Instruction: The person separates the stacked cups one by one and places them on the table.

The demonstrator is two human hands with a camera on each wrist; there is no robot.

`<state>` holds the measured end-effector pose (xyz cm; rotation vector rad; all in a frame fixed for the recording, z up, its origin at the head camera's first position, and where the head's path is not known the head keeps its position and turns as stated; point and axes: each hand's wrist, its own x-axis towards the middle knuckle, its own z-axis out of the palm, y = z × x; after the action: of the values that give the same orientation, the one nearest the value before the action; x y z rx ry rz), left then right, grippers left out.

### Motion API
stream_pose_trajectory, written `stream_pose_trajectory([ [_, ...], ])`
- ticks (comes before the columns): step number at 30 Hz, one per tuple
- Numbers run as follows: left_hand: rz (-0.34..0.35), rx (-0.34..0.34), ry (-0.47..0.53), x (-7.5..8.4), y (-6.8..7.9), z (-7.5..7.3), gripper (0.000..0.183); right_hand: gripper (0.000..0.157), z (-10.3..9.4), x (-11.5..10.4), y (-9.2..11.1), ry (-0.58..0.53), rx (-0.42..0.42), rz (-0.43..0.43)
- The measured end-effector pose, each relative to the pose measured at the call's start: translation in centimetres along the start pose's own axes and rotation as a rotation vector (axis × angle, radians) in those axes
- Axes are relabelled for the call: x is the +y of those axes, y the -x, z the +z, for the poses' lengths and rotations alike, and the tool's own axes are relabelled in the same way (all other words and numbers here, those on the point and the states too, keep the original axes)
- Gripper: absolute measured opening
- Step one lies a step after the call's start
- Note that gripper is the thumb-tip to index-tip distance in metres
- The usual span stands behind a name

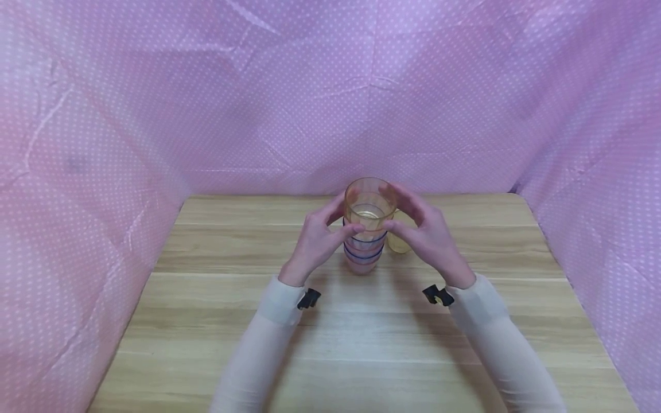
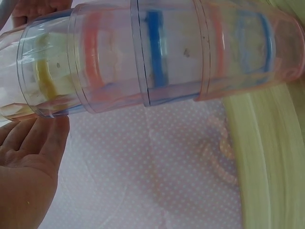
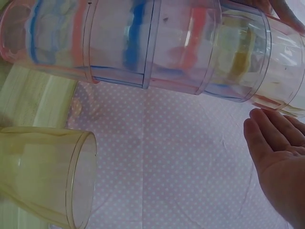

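A tall stack of nested see-through plastic cups (image 1: pixel 363 253), with pink, blue and yellow bands, stands upright on the table. Its top cup (image 1: pixel 370 198) is tinted yellow-orange, mouth up. My left hand (image 1: pixel 316 240) holds that cup from the left, thumb in front and fingers behind. From the other side my right hand (image 1: pixel 432 238) grips it the same way, thumb at its front. In the wrist views the fingertips meet the upper end of the stack (image 2: pixel 176 52). A single yellow cup (image 3: pixel 38 176) stands just right of the stack, partly hidden by my right hand in the head view.
The wooden table (image 1: pixel 356 344) lies under everything, its back edge close behind the cups. Pink dotted cloth (image 1: pixel 310 103) hangs behind the table and along both sides. A small black wrist piece (image 1: pixel 308 299) sits at each sleeve cuff.
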<state>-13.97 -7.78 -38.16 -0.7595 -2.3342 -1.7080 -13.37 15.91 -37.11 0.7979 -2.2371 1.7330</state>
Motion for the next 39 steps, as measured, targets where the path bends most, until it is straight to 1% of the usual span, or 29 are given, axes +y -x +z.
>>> stream_pose_trajectory([
  [4, -0.015, -0.028, -0.022, 0.2, -0.1, -0.2, 0.072, 0.066, 0.0, -0.1, 0.0, -0.009, 0.006, 0.005],
  [11, -0.028, -0.093, -0.008, 0.3, -0.1, -0.7, 0.092, 0.066, 0.0, -0.2, 0.0, -0.006, 0.003, 0.012],
  [13, -0.034, -0.111, -0.011, 0.2, -0.1, -0.8, 0.095, 0.067, -0.1, -0.1, 0.0, -0.005, 0.003, 0.012],
  [18, -0.054, -0.169, -0.029, -0.3, -0.5, -1.3, 0.092, 0.065, -0.1, -0.1, 0.1, 0.005, 0.002, 0.023],
  [23, -0.045, -0.227, -0.041, -0.4, -0.9, -1.5, 0.089, 0.065, -0.1, -0.2, 0.0, 0.007, -0.001, 0.018],
  [25, -0.041, -0.235, -0.035, -0.3, -1.0, -1.5, 0.089, 0.065, 0.0, -0.2, -0.1, 0.004, 0.001, 0.011],
  [32, -0.039, -0.227, -0.014, -0.2, -1.1, -1.5, 0.084, 0.065, -0.1, -0.2, -0.2, 0.020, -0.006, 0.005],
  [35, -0.045, -0.224, -0.013, -0.1, -1.2, -1.5, 0.082, 0.066, -0.3, -0.2, -0.2, 0.030, -0.027, 0.016],
  [39, -0.038, -0.224, -0.016, -0.1, -1.2, -1.4, 0.077, 0.073, -0.6, -0.5, -0.5, 0.035, -0.075, 0.038],
])
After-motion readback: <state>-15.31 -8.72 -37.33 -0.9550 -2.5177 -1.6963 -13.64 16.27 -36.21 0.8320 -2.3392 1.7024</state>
